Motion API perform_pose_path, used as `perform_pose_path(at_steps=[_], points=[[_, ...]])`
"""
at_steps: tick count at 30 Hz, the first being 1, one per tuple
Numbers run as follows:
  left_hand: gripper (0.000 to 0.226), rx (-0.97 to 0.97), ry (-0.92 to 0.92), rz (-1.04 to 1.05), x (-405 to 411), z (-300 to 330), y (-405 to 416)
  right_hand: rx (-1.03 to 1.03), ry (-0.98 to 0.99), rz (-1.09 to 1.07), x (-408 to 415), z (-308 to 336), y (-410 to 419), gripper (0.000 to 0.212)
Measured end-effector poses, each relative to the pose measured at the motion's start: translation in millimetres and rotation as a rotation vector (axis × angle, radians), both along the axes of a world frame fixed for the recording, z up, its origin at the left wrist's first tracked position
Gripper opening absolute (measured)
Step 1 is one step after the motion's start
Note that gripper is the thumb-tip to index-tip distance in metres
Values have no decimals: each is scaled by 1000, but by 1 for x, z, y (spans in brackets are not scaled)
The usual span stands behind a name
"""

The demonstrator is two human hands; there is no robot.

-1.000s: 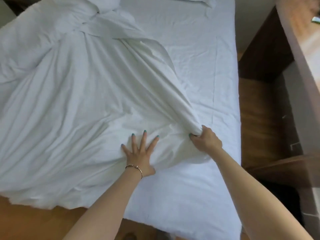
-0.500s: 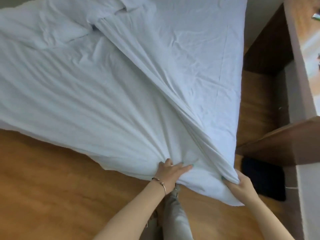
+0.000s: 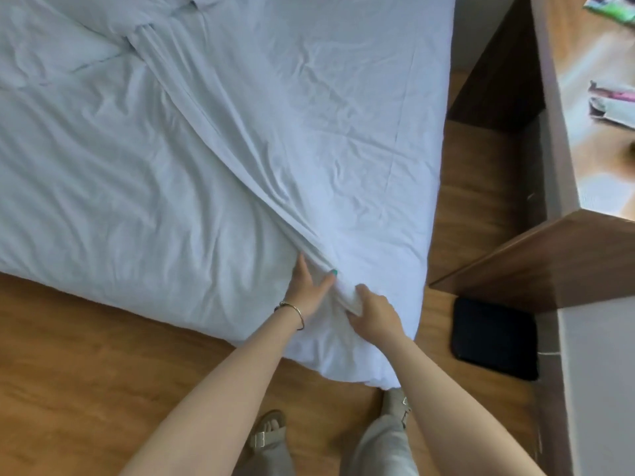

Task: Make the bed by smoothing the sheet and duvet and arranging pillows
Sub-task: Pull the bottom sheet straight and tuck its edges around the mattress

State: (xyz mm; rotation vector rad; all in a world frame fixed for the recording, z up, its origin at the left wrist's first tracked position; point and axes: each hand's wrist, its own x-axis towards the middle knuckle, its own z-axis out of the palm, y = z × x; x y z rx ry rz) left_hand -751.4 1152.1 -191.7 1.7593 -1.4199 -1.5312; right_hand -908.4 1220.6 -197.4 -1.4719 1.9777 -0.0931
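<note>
Both hands have drawn closer together since half a second ago, and the duvet corner they hold now lies up on the bed's near corner instead of hanging over the floor.

Nearest, two sandalled feet [image 3: 271, 430] stand on the wooden floor [image 3: 86, 355]. Above them the right hand [image 3: 372, 312] has its fingers curled around a bunched fold of the white duvet [image 3: 137, 187], gripping it at the mattress corner. Just beside it the left hand [image 3: 307, 286], with a thin bracelet [image 3: 295, 312] on its wrist, lies flat on the duvet, fingers straight and slightly spread, their tips tucked under a ridge of fabric. From the hands a long pleat runs diagonally away toward the bed's far left. Right of that pleat the wrinkled fitted sheet [image 3: 360, 115] lies bare. A black square object [image 3: 494, 338] sits on the floor beside the bed, under the wooden bench [image 3: 549, 255] along the right.
</note>
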Motion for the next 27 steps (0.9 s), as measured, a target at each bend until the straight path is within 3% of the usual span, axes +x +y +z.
perform_pose_path(at_steps=[1,3,4,6,9,11,14,18,21,25,27], points=[[110,-22,11,93,-14,-2,-13,-12,11,-37,-17,-4,-1,32],[108,-32,11,166,-46,-1,-40,134,-29,-49,-60,-11,7,35],[104,-18,-28,128,-63,0,-50,241,-109,-36,-83,-11,12,41],[98,36,-284,-51,-99,-1,-59,369,-251,-25,-129,-7,17,42],[85,135,-622,-237,-148,-5,-51,367,-91,208,-197,21,2,54],[73,177,-733,-243,-166,-7,-40,376,8,333,-231,40,-23,62],[55,252,-698,-161,-172,2,-34,360,110,391,-256,62,-72,60],[65,266,-604,-19,-156,30,-59,352,61,398,-251,88,-147,61],[75,292,-541,123,-134,52,-94,276,224,618,-246,113,-204,58],[48,390,-690,-48,-107,76,-148,181,328,660,-245,142,-265,61],[31,414,-652,-93,-103,84,-170,201,312,645,-240,151,-289,61]])
